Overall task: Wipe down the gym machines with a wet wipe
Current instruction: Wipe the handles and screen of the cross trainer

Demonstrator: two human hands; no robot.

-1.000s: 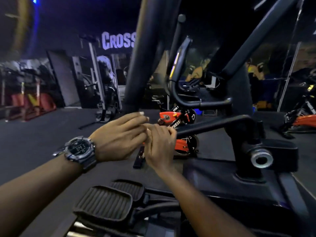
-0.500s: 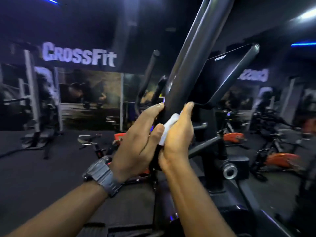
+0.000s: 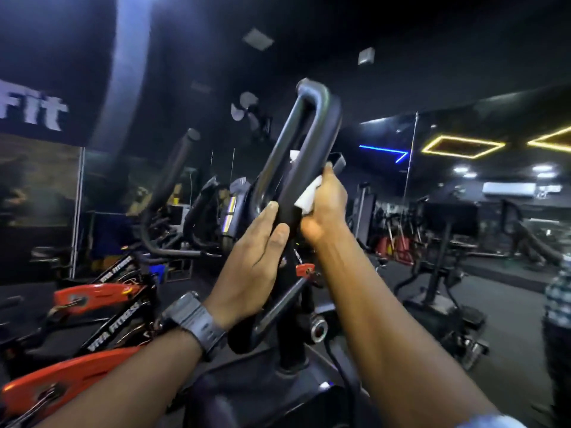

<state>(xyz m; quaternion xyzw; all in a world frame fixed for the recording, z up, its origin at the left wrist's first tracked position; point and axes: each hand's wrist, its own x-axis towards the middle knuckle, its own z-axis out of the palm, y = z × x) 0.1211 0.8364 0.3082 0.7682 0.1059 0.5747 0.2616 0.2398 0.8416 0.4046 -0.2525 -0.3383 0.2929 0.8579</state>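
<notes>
Two hands are working the looped black metal handlebar [image 3: 304, 143]. The right hand [image 3: 324, 202] is clenching a soft, limp white wet wipe [image 3: 306, 197] around the rigid, likely slippery tube; the left hand [image 3: 256, 257] is pressing flat-fingered, grasping nothing.

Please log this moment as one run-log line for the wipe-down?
phase: wiping | right hand: presses wet wipe around looped handlebar | left hand: flat against the bar, steadying | wristwatch: left wrist
</notes>
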